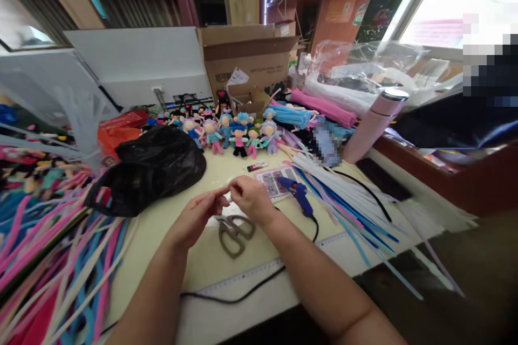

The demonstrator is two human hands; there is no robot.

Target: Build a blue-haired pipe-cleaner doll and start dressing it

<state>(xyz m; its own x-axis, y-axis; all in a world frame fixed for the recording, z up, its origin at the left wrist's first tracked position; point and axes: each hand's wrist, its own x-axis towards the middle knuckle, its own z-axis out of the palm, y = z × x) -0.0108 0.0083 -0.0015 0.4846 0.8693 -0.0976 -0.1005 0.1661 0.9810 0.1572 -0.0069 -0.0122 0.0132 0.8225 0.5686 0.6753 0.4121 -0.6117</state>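
My left hand [198, 213] and my right hand [253, 199] meet over the middle of the table, fingertips together. Both are closed in a pinch. Whatever lies between the fingers is too small and hidden to name. Scissors [233, 232] with grey-brown handles lie just below the hands, their blades partly covered. To the right of my right hand rests a blue glue gun [298, 194] with a black cord, beside a printed card [275, 180]. Beyond the hands is a small lighter-like item [258, 166].
Small dolls [238, 137] stand in rows at the back, before a cardboard box [251, 59]. A black plastic bag [157, 164] and fuzzy coloured stems [81, 248] fill the left. More stems [343, 194] and a pink bottle [374, 124] occupy the right. A ruler [251, 274] runs along the front.
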